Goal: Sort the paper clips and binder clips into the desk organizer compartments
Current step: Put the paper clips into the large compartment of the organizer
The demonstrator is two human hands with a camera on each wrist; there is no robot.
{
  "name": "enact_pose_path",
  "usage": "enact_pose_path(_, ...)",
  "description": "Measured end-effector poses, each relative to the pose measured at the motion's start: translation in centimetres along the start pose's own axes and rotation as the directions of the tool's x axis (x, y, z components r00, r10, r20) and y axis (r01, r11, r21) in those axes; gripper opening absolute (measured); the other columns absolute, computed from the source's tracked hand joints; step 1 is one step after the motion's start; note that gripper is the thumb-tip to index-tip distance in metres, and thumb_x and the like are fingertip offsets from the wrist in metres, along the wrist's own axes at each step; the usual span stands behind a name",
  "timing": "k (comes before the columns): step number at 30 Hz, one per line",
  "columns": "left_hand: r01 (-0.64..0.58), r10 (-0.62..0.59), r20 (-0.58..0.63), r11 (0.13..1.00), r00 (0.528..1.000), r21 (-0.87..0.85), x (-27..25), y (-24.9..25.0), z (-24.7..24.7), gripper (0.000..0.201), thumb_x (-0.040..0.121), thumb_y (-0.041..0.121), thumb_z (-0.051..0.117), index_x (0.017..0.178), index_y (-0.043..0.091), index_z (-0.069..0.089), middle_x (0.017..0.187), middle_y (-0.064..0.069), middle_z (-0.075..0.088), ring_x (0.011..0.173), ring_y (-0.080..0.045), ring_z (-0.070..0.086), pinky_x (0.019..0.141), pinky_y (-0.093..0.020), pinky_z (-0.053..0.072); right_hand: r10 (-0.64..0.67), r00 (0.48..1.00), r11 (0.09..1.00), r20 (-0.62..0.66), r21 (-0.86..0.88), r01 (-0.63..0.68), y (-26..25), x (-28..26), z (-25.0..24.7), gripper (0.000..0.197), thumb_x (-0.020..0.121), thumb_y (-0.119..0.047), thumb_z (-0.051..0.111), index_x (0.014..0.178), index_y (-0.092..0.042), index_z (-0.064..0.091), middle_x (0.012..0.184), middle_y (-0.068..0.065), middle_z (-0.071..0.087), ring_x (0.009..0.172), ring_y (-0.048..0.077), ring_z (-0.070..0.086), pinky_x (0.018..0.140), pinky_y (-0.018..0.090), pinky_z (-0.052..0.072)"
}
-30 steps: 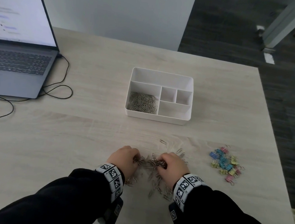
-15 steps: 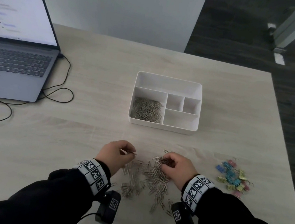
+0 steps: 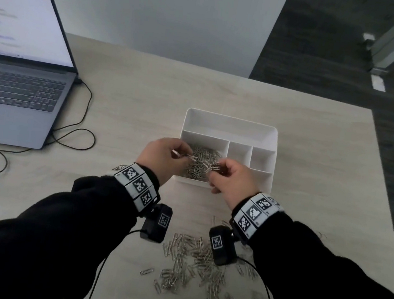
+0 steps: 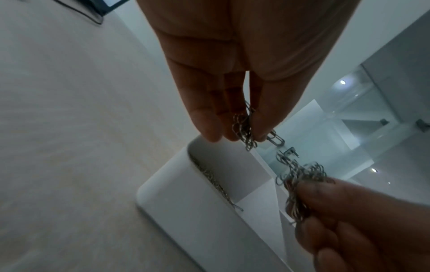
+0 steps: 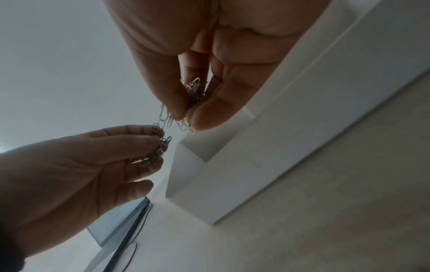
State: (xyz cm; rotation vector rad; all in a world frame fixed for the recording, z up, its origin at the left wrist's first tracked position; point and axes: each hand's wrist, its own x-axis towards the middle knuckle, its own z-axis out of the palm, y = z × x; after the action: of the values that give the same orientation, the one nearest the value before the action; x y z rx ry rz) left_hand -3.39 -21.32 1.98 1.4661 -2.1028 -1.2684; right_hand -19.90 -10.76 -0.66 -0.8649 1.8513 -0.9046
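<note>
A white desk organizer stands mid-table; its front left compartment holds a heap of silver paper clips. Both hands hover over that compartment. My left hand pinches a small bunch of paper clips between fingertips and thumb. My right hand pinches another bunch. A short chain of linked clips hangs between the two bunches. Many loose paper clips lie scattered on the table near me, under my wrists. The binder clips are hidden in this moment.
An open grey laptop sits at the far left with black cables trailing across the table toward the organizer. The table's right edge drops to a dark floor. The organizer's other compartments show nothing inside.
Both hands rose from the loose pile near me and moved forward over the organizer's front left compartment, each carrying clips. The coloured binder clips at the right have passed out of sight.
</note>
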Motion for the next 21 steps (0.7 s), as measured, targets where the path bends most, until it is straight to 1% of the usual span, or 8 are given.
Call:
enact_pose_path(2,-0.028,0.029,-0.010,0.998,1.000,0.057,1.3,0.4,0.1,0.007,0.080,0.019,0.073,0.083,0.026,0.074,0.075,0.010,0.069,0.063,-0.005,0.062,0.066,-0.021,0.051,0.001,0.999,1.000,-0.040,0.013,0.000,-0.9,1.4,0.2,0.009,0.085,-0.020,0.073,0.085,-0.026,0.066,0.072,0.001,0.073,0.060,0.014,0.070,0.063,0.036,0.062)
enact_pose_path(5,-0.050,0.054,-0.018,0.985,0.998,0.163,2.7,0.8,0.4,0.010,0.081,0.020,0.070,0.087,0.025,0.075,0.084,0.008,0.069,0.076,-0.010,0.063,0.072,-0.021,0.049,0.024,0.994,1.000,-0.109,-0.004,-0.025,-1.8,3.0,0.6,0.005,0.086,-0.022,0.072,0.085,-0.022,0.067,0.065,0.001,0.072,0.051,0.012,0.067,0.054,0.031,0.058)
enact_pose_path(9,-0.033,0.039,-0.025,0.978,0.999,0.207,3.3,0.8,0.7,0.014,0.084,0.020,0.066,0.093,0.025,0.076,0.088,0.006,0.070,0.080,-0.010,0.062,0.073,-0.019,0.044,0.055,0.990,0.997,-0.131,-0.045,-0.061,-1.8,4.2,0.9,0.006,0.086,-0.027,0.071,0.089,-0.023,0.070,0.062,-0.001,0.072,0.049,0.010,0.066,0.058,0.034,0.061)
enact_pose_path(11,-0.031,0.037,-0.024,0.977,0.999,0.212,3.3,0.5,0.8,0.016,0.085,0.021,0.065,0.096,0.026,0.077,0.091,0.006,0.073,0.082,-0.009,0.063,0.075,-0.017,0.043,0.045,0.989,0.996,-0.139,-0.071,-0.055,-1.7,4.3,1.0,0.010,0.086,-0.028,0.069,0.093,-0.022,0.072,0.062,-0.002,0.072,0.050,0.010,0.067,0.059,0.033,0.061)
enact_pose_path(14,-0.020,0.025,-0.022,0.980,0.999,0.200,3.0,0.4,0.9,0.018,0.086,0.022,0.064,0.097,0.028,0.076,0.092,0.008,0.074,0.083,-0.007,0.064,0.077,-0.016,0.045,0.011,0.989,0.995,-0.148,-0.097,-0.025,-1.6,4.1,1.0,0.022,0.088,-0.027,0.068,0.108,-0.020,0.072,0.067,-0.005,0.072,0.052,0.009,0.068,0.059,0.028,0.059)
enact_pose_path(16,-0.017,0.022,-0.024,0.982,0.999,0.189,2.7,0.4,0.9,0.018,0.086,0.023,0.064,0.099,0.028,0.076,0.092,0.008,0.074,0.086,-0.008,0.065,0.078,-0.017,0.046,-0.001,0.989,0.992,-0.147,-0.124,-0.017,-1.5,3.8,0.9,0.024,0.089,-0.026,0.065,0.112,-0.020,0.071,0.070,-0.006,0.073,0.051,0.010,0.067,0.058,0.026,0.057)
enact_pose_path(19,-0.017,0.020,-0.015,0.986,1.000,0.165,1.8,0.3,0.7,0.018,0.088,0.022,0.063,0.101,0.025,0.075,0.094,0.007,0.074,0.089,-0.010,0.065,0.081,-0.019,0.047,-0.005,0.993,0.996,-0.114,-0.090,-0.005,-1.3,2.7,0.3,0.023,0.091,-0.022,0.060,0.112,-0.018,0.071,0.073,-0.002,0.074,0.057,0.011,0.069,0.061,0.032,0.060)
enact_pose_path(21,-0.019,0.020,-0.007,0.989,1.000,0.144,0.9,0.2,0.5,0.018,0.089,0.022,0.063,0.101,0.024,0.076,0.095,0.007,0.074,0.090,-0.009,0.065,0.081,-0.018,0.045,-0.022,0.997,0.996,-0.075,-0.086,0.016,-1.1,1.5,-0.3,0.021,0.095,-0.018,0.056,0.110,-0.021,0.070,0.085,-0.004,0.074,0.068,0.011,0.071,0.065,0.034,0.061)
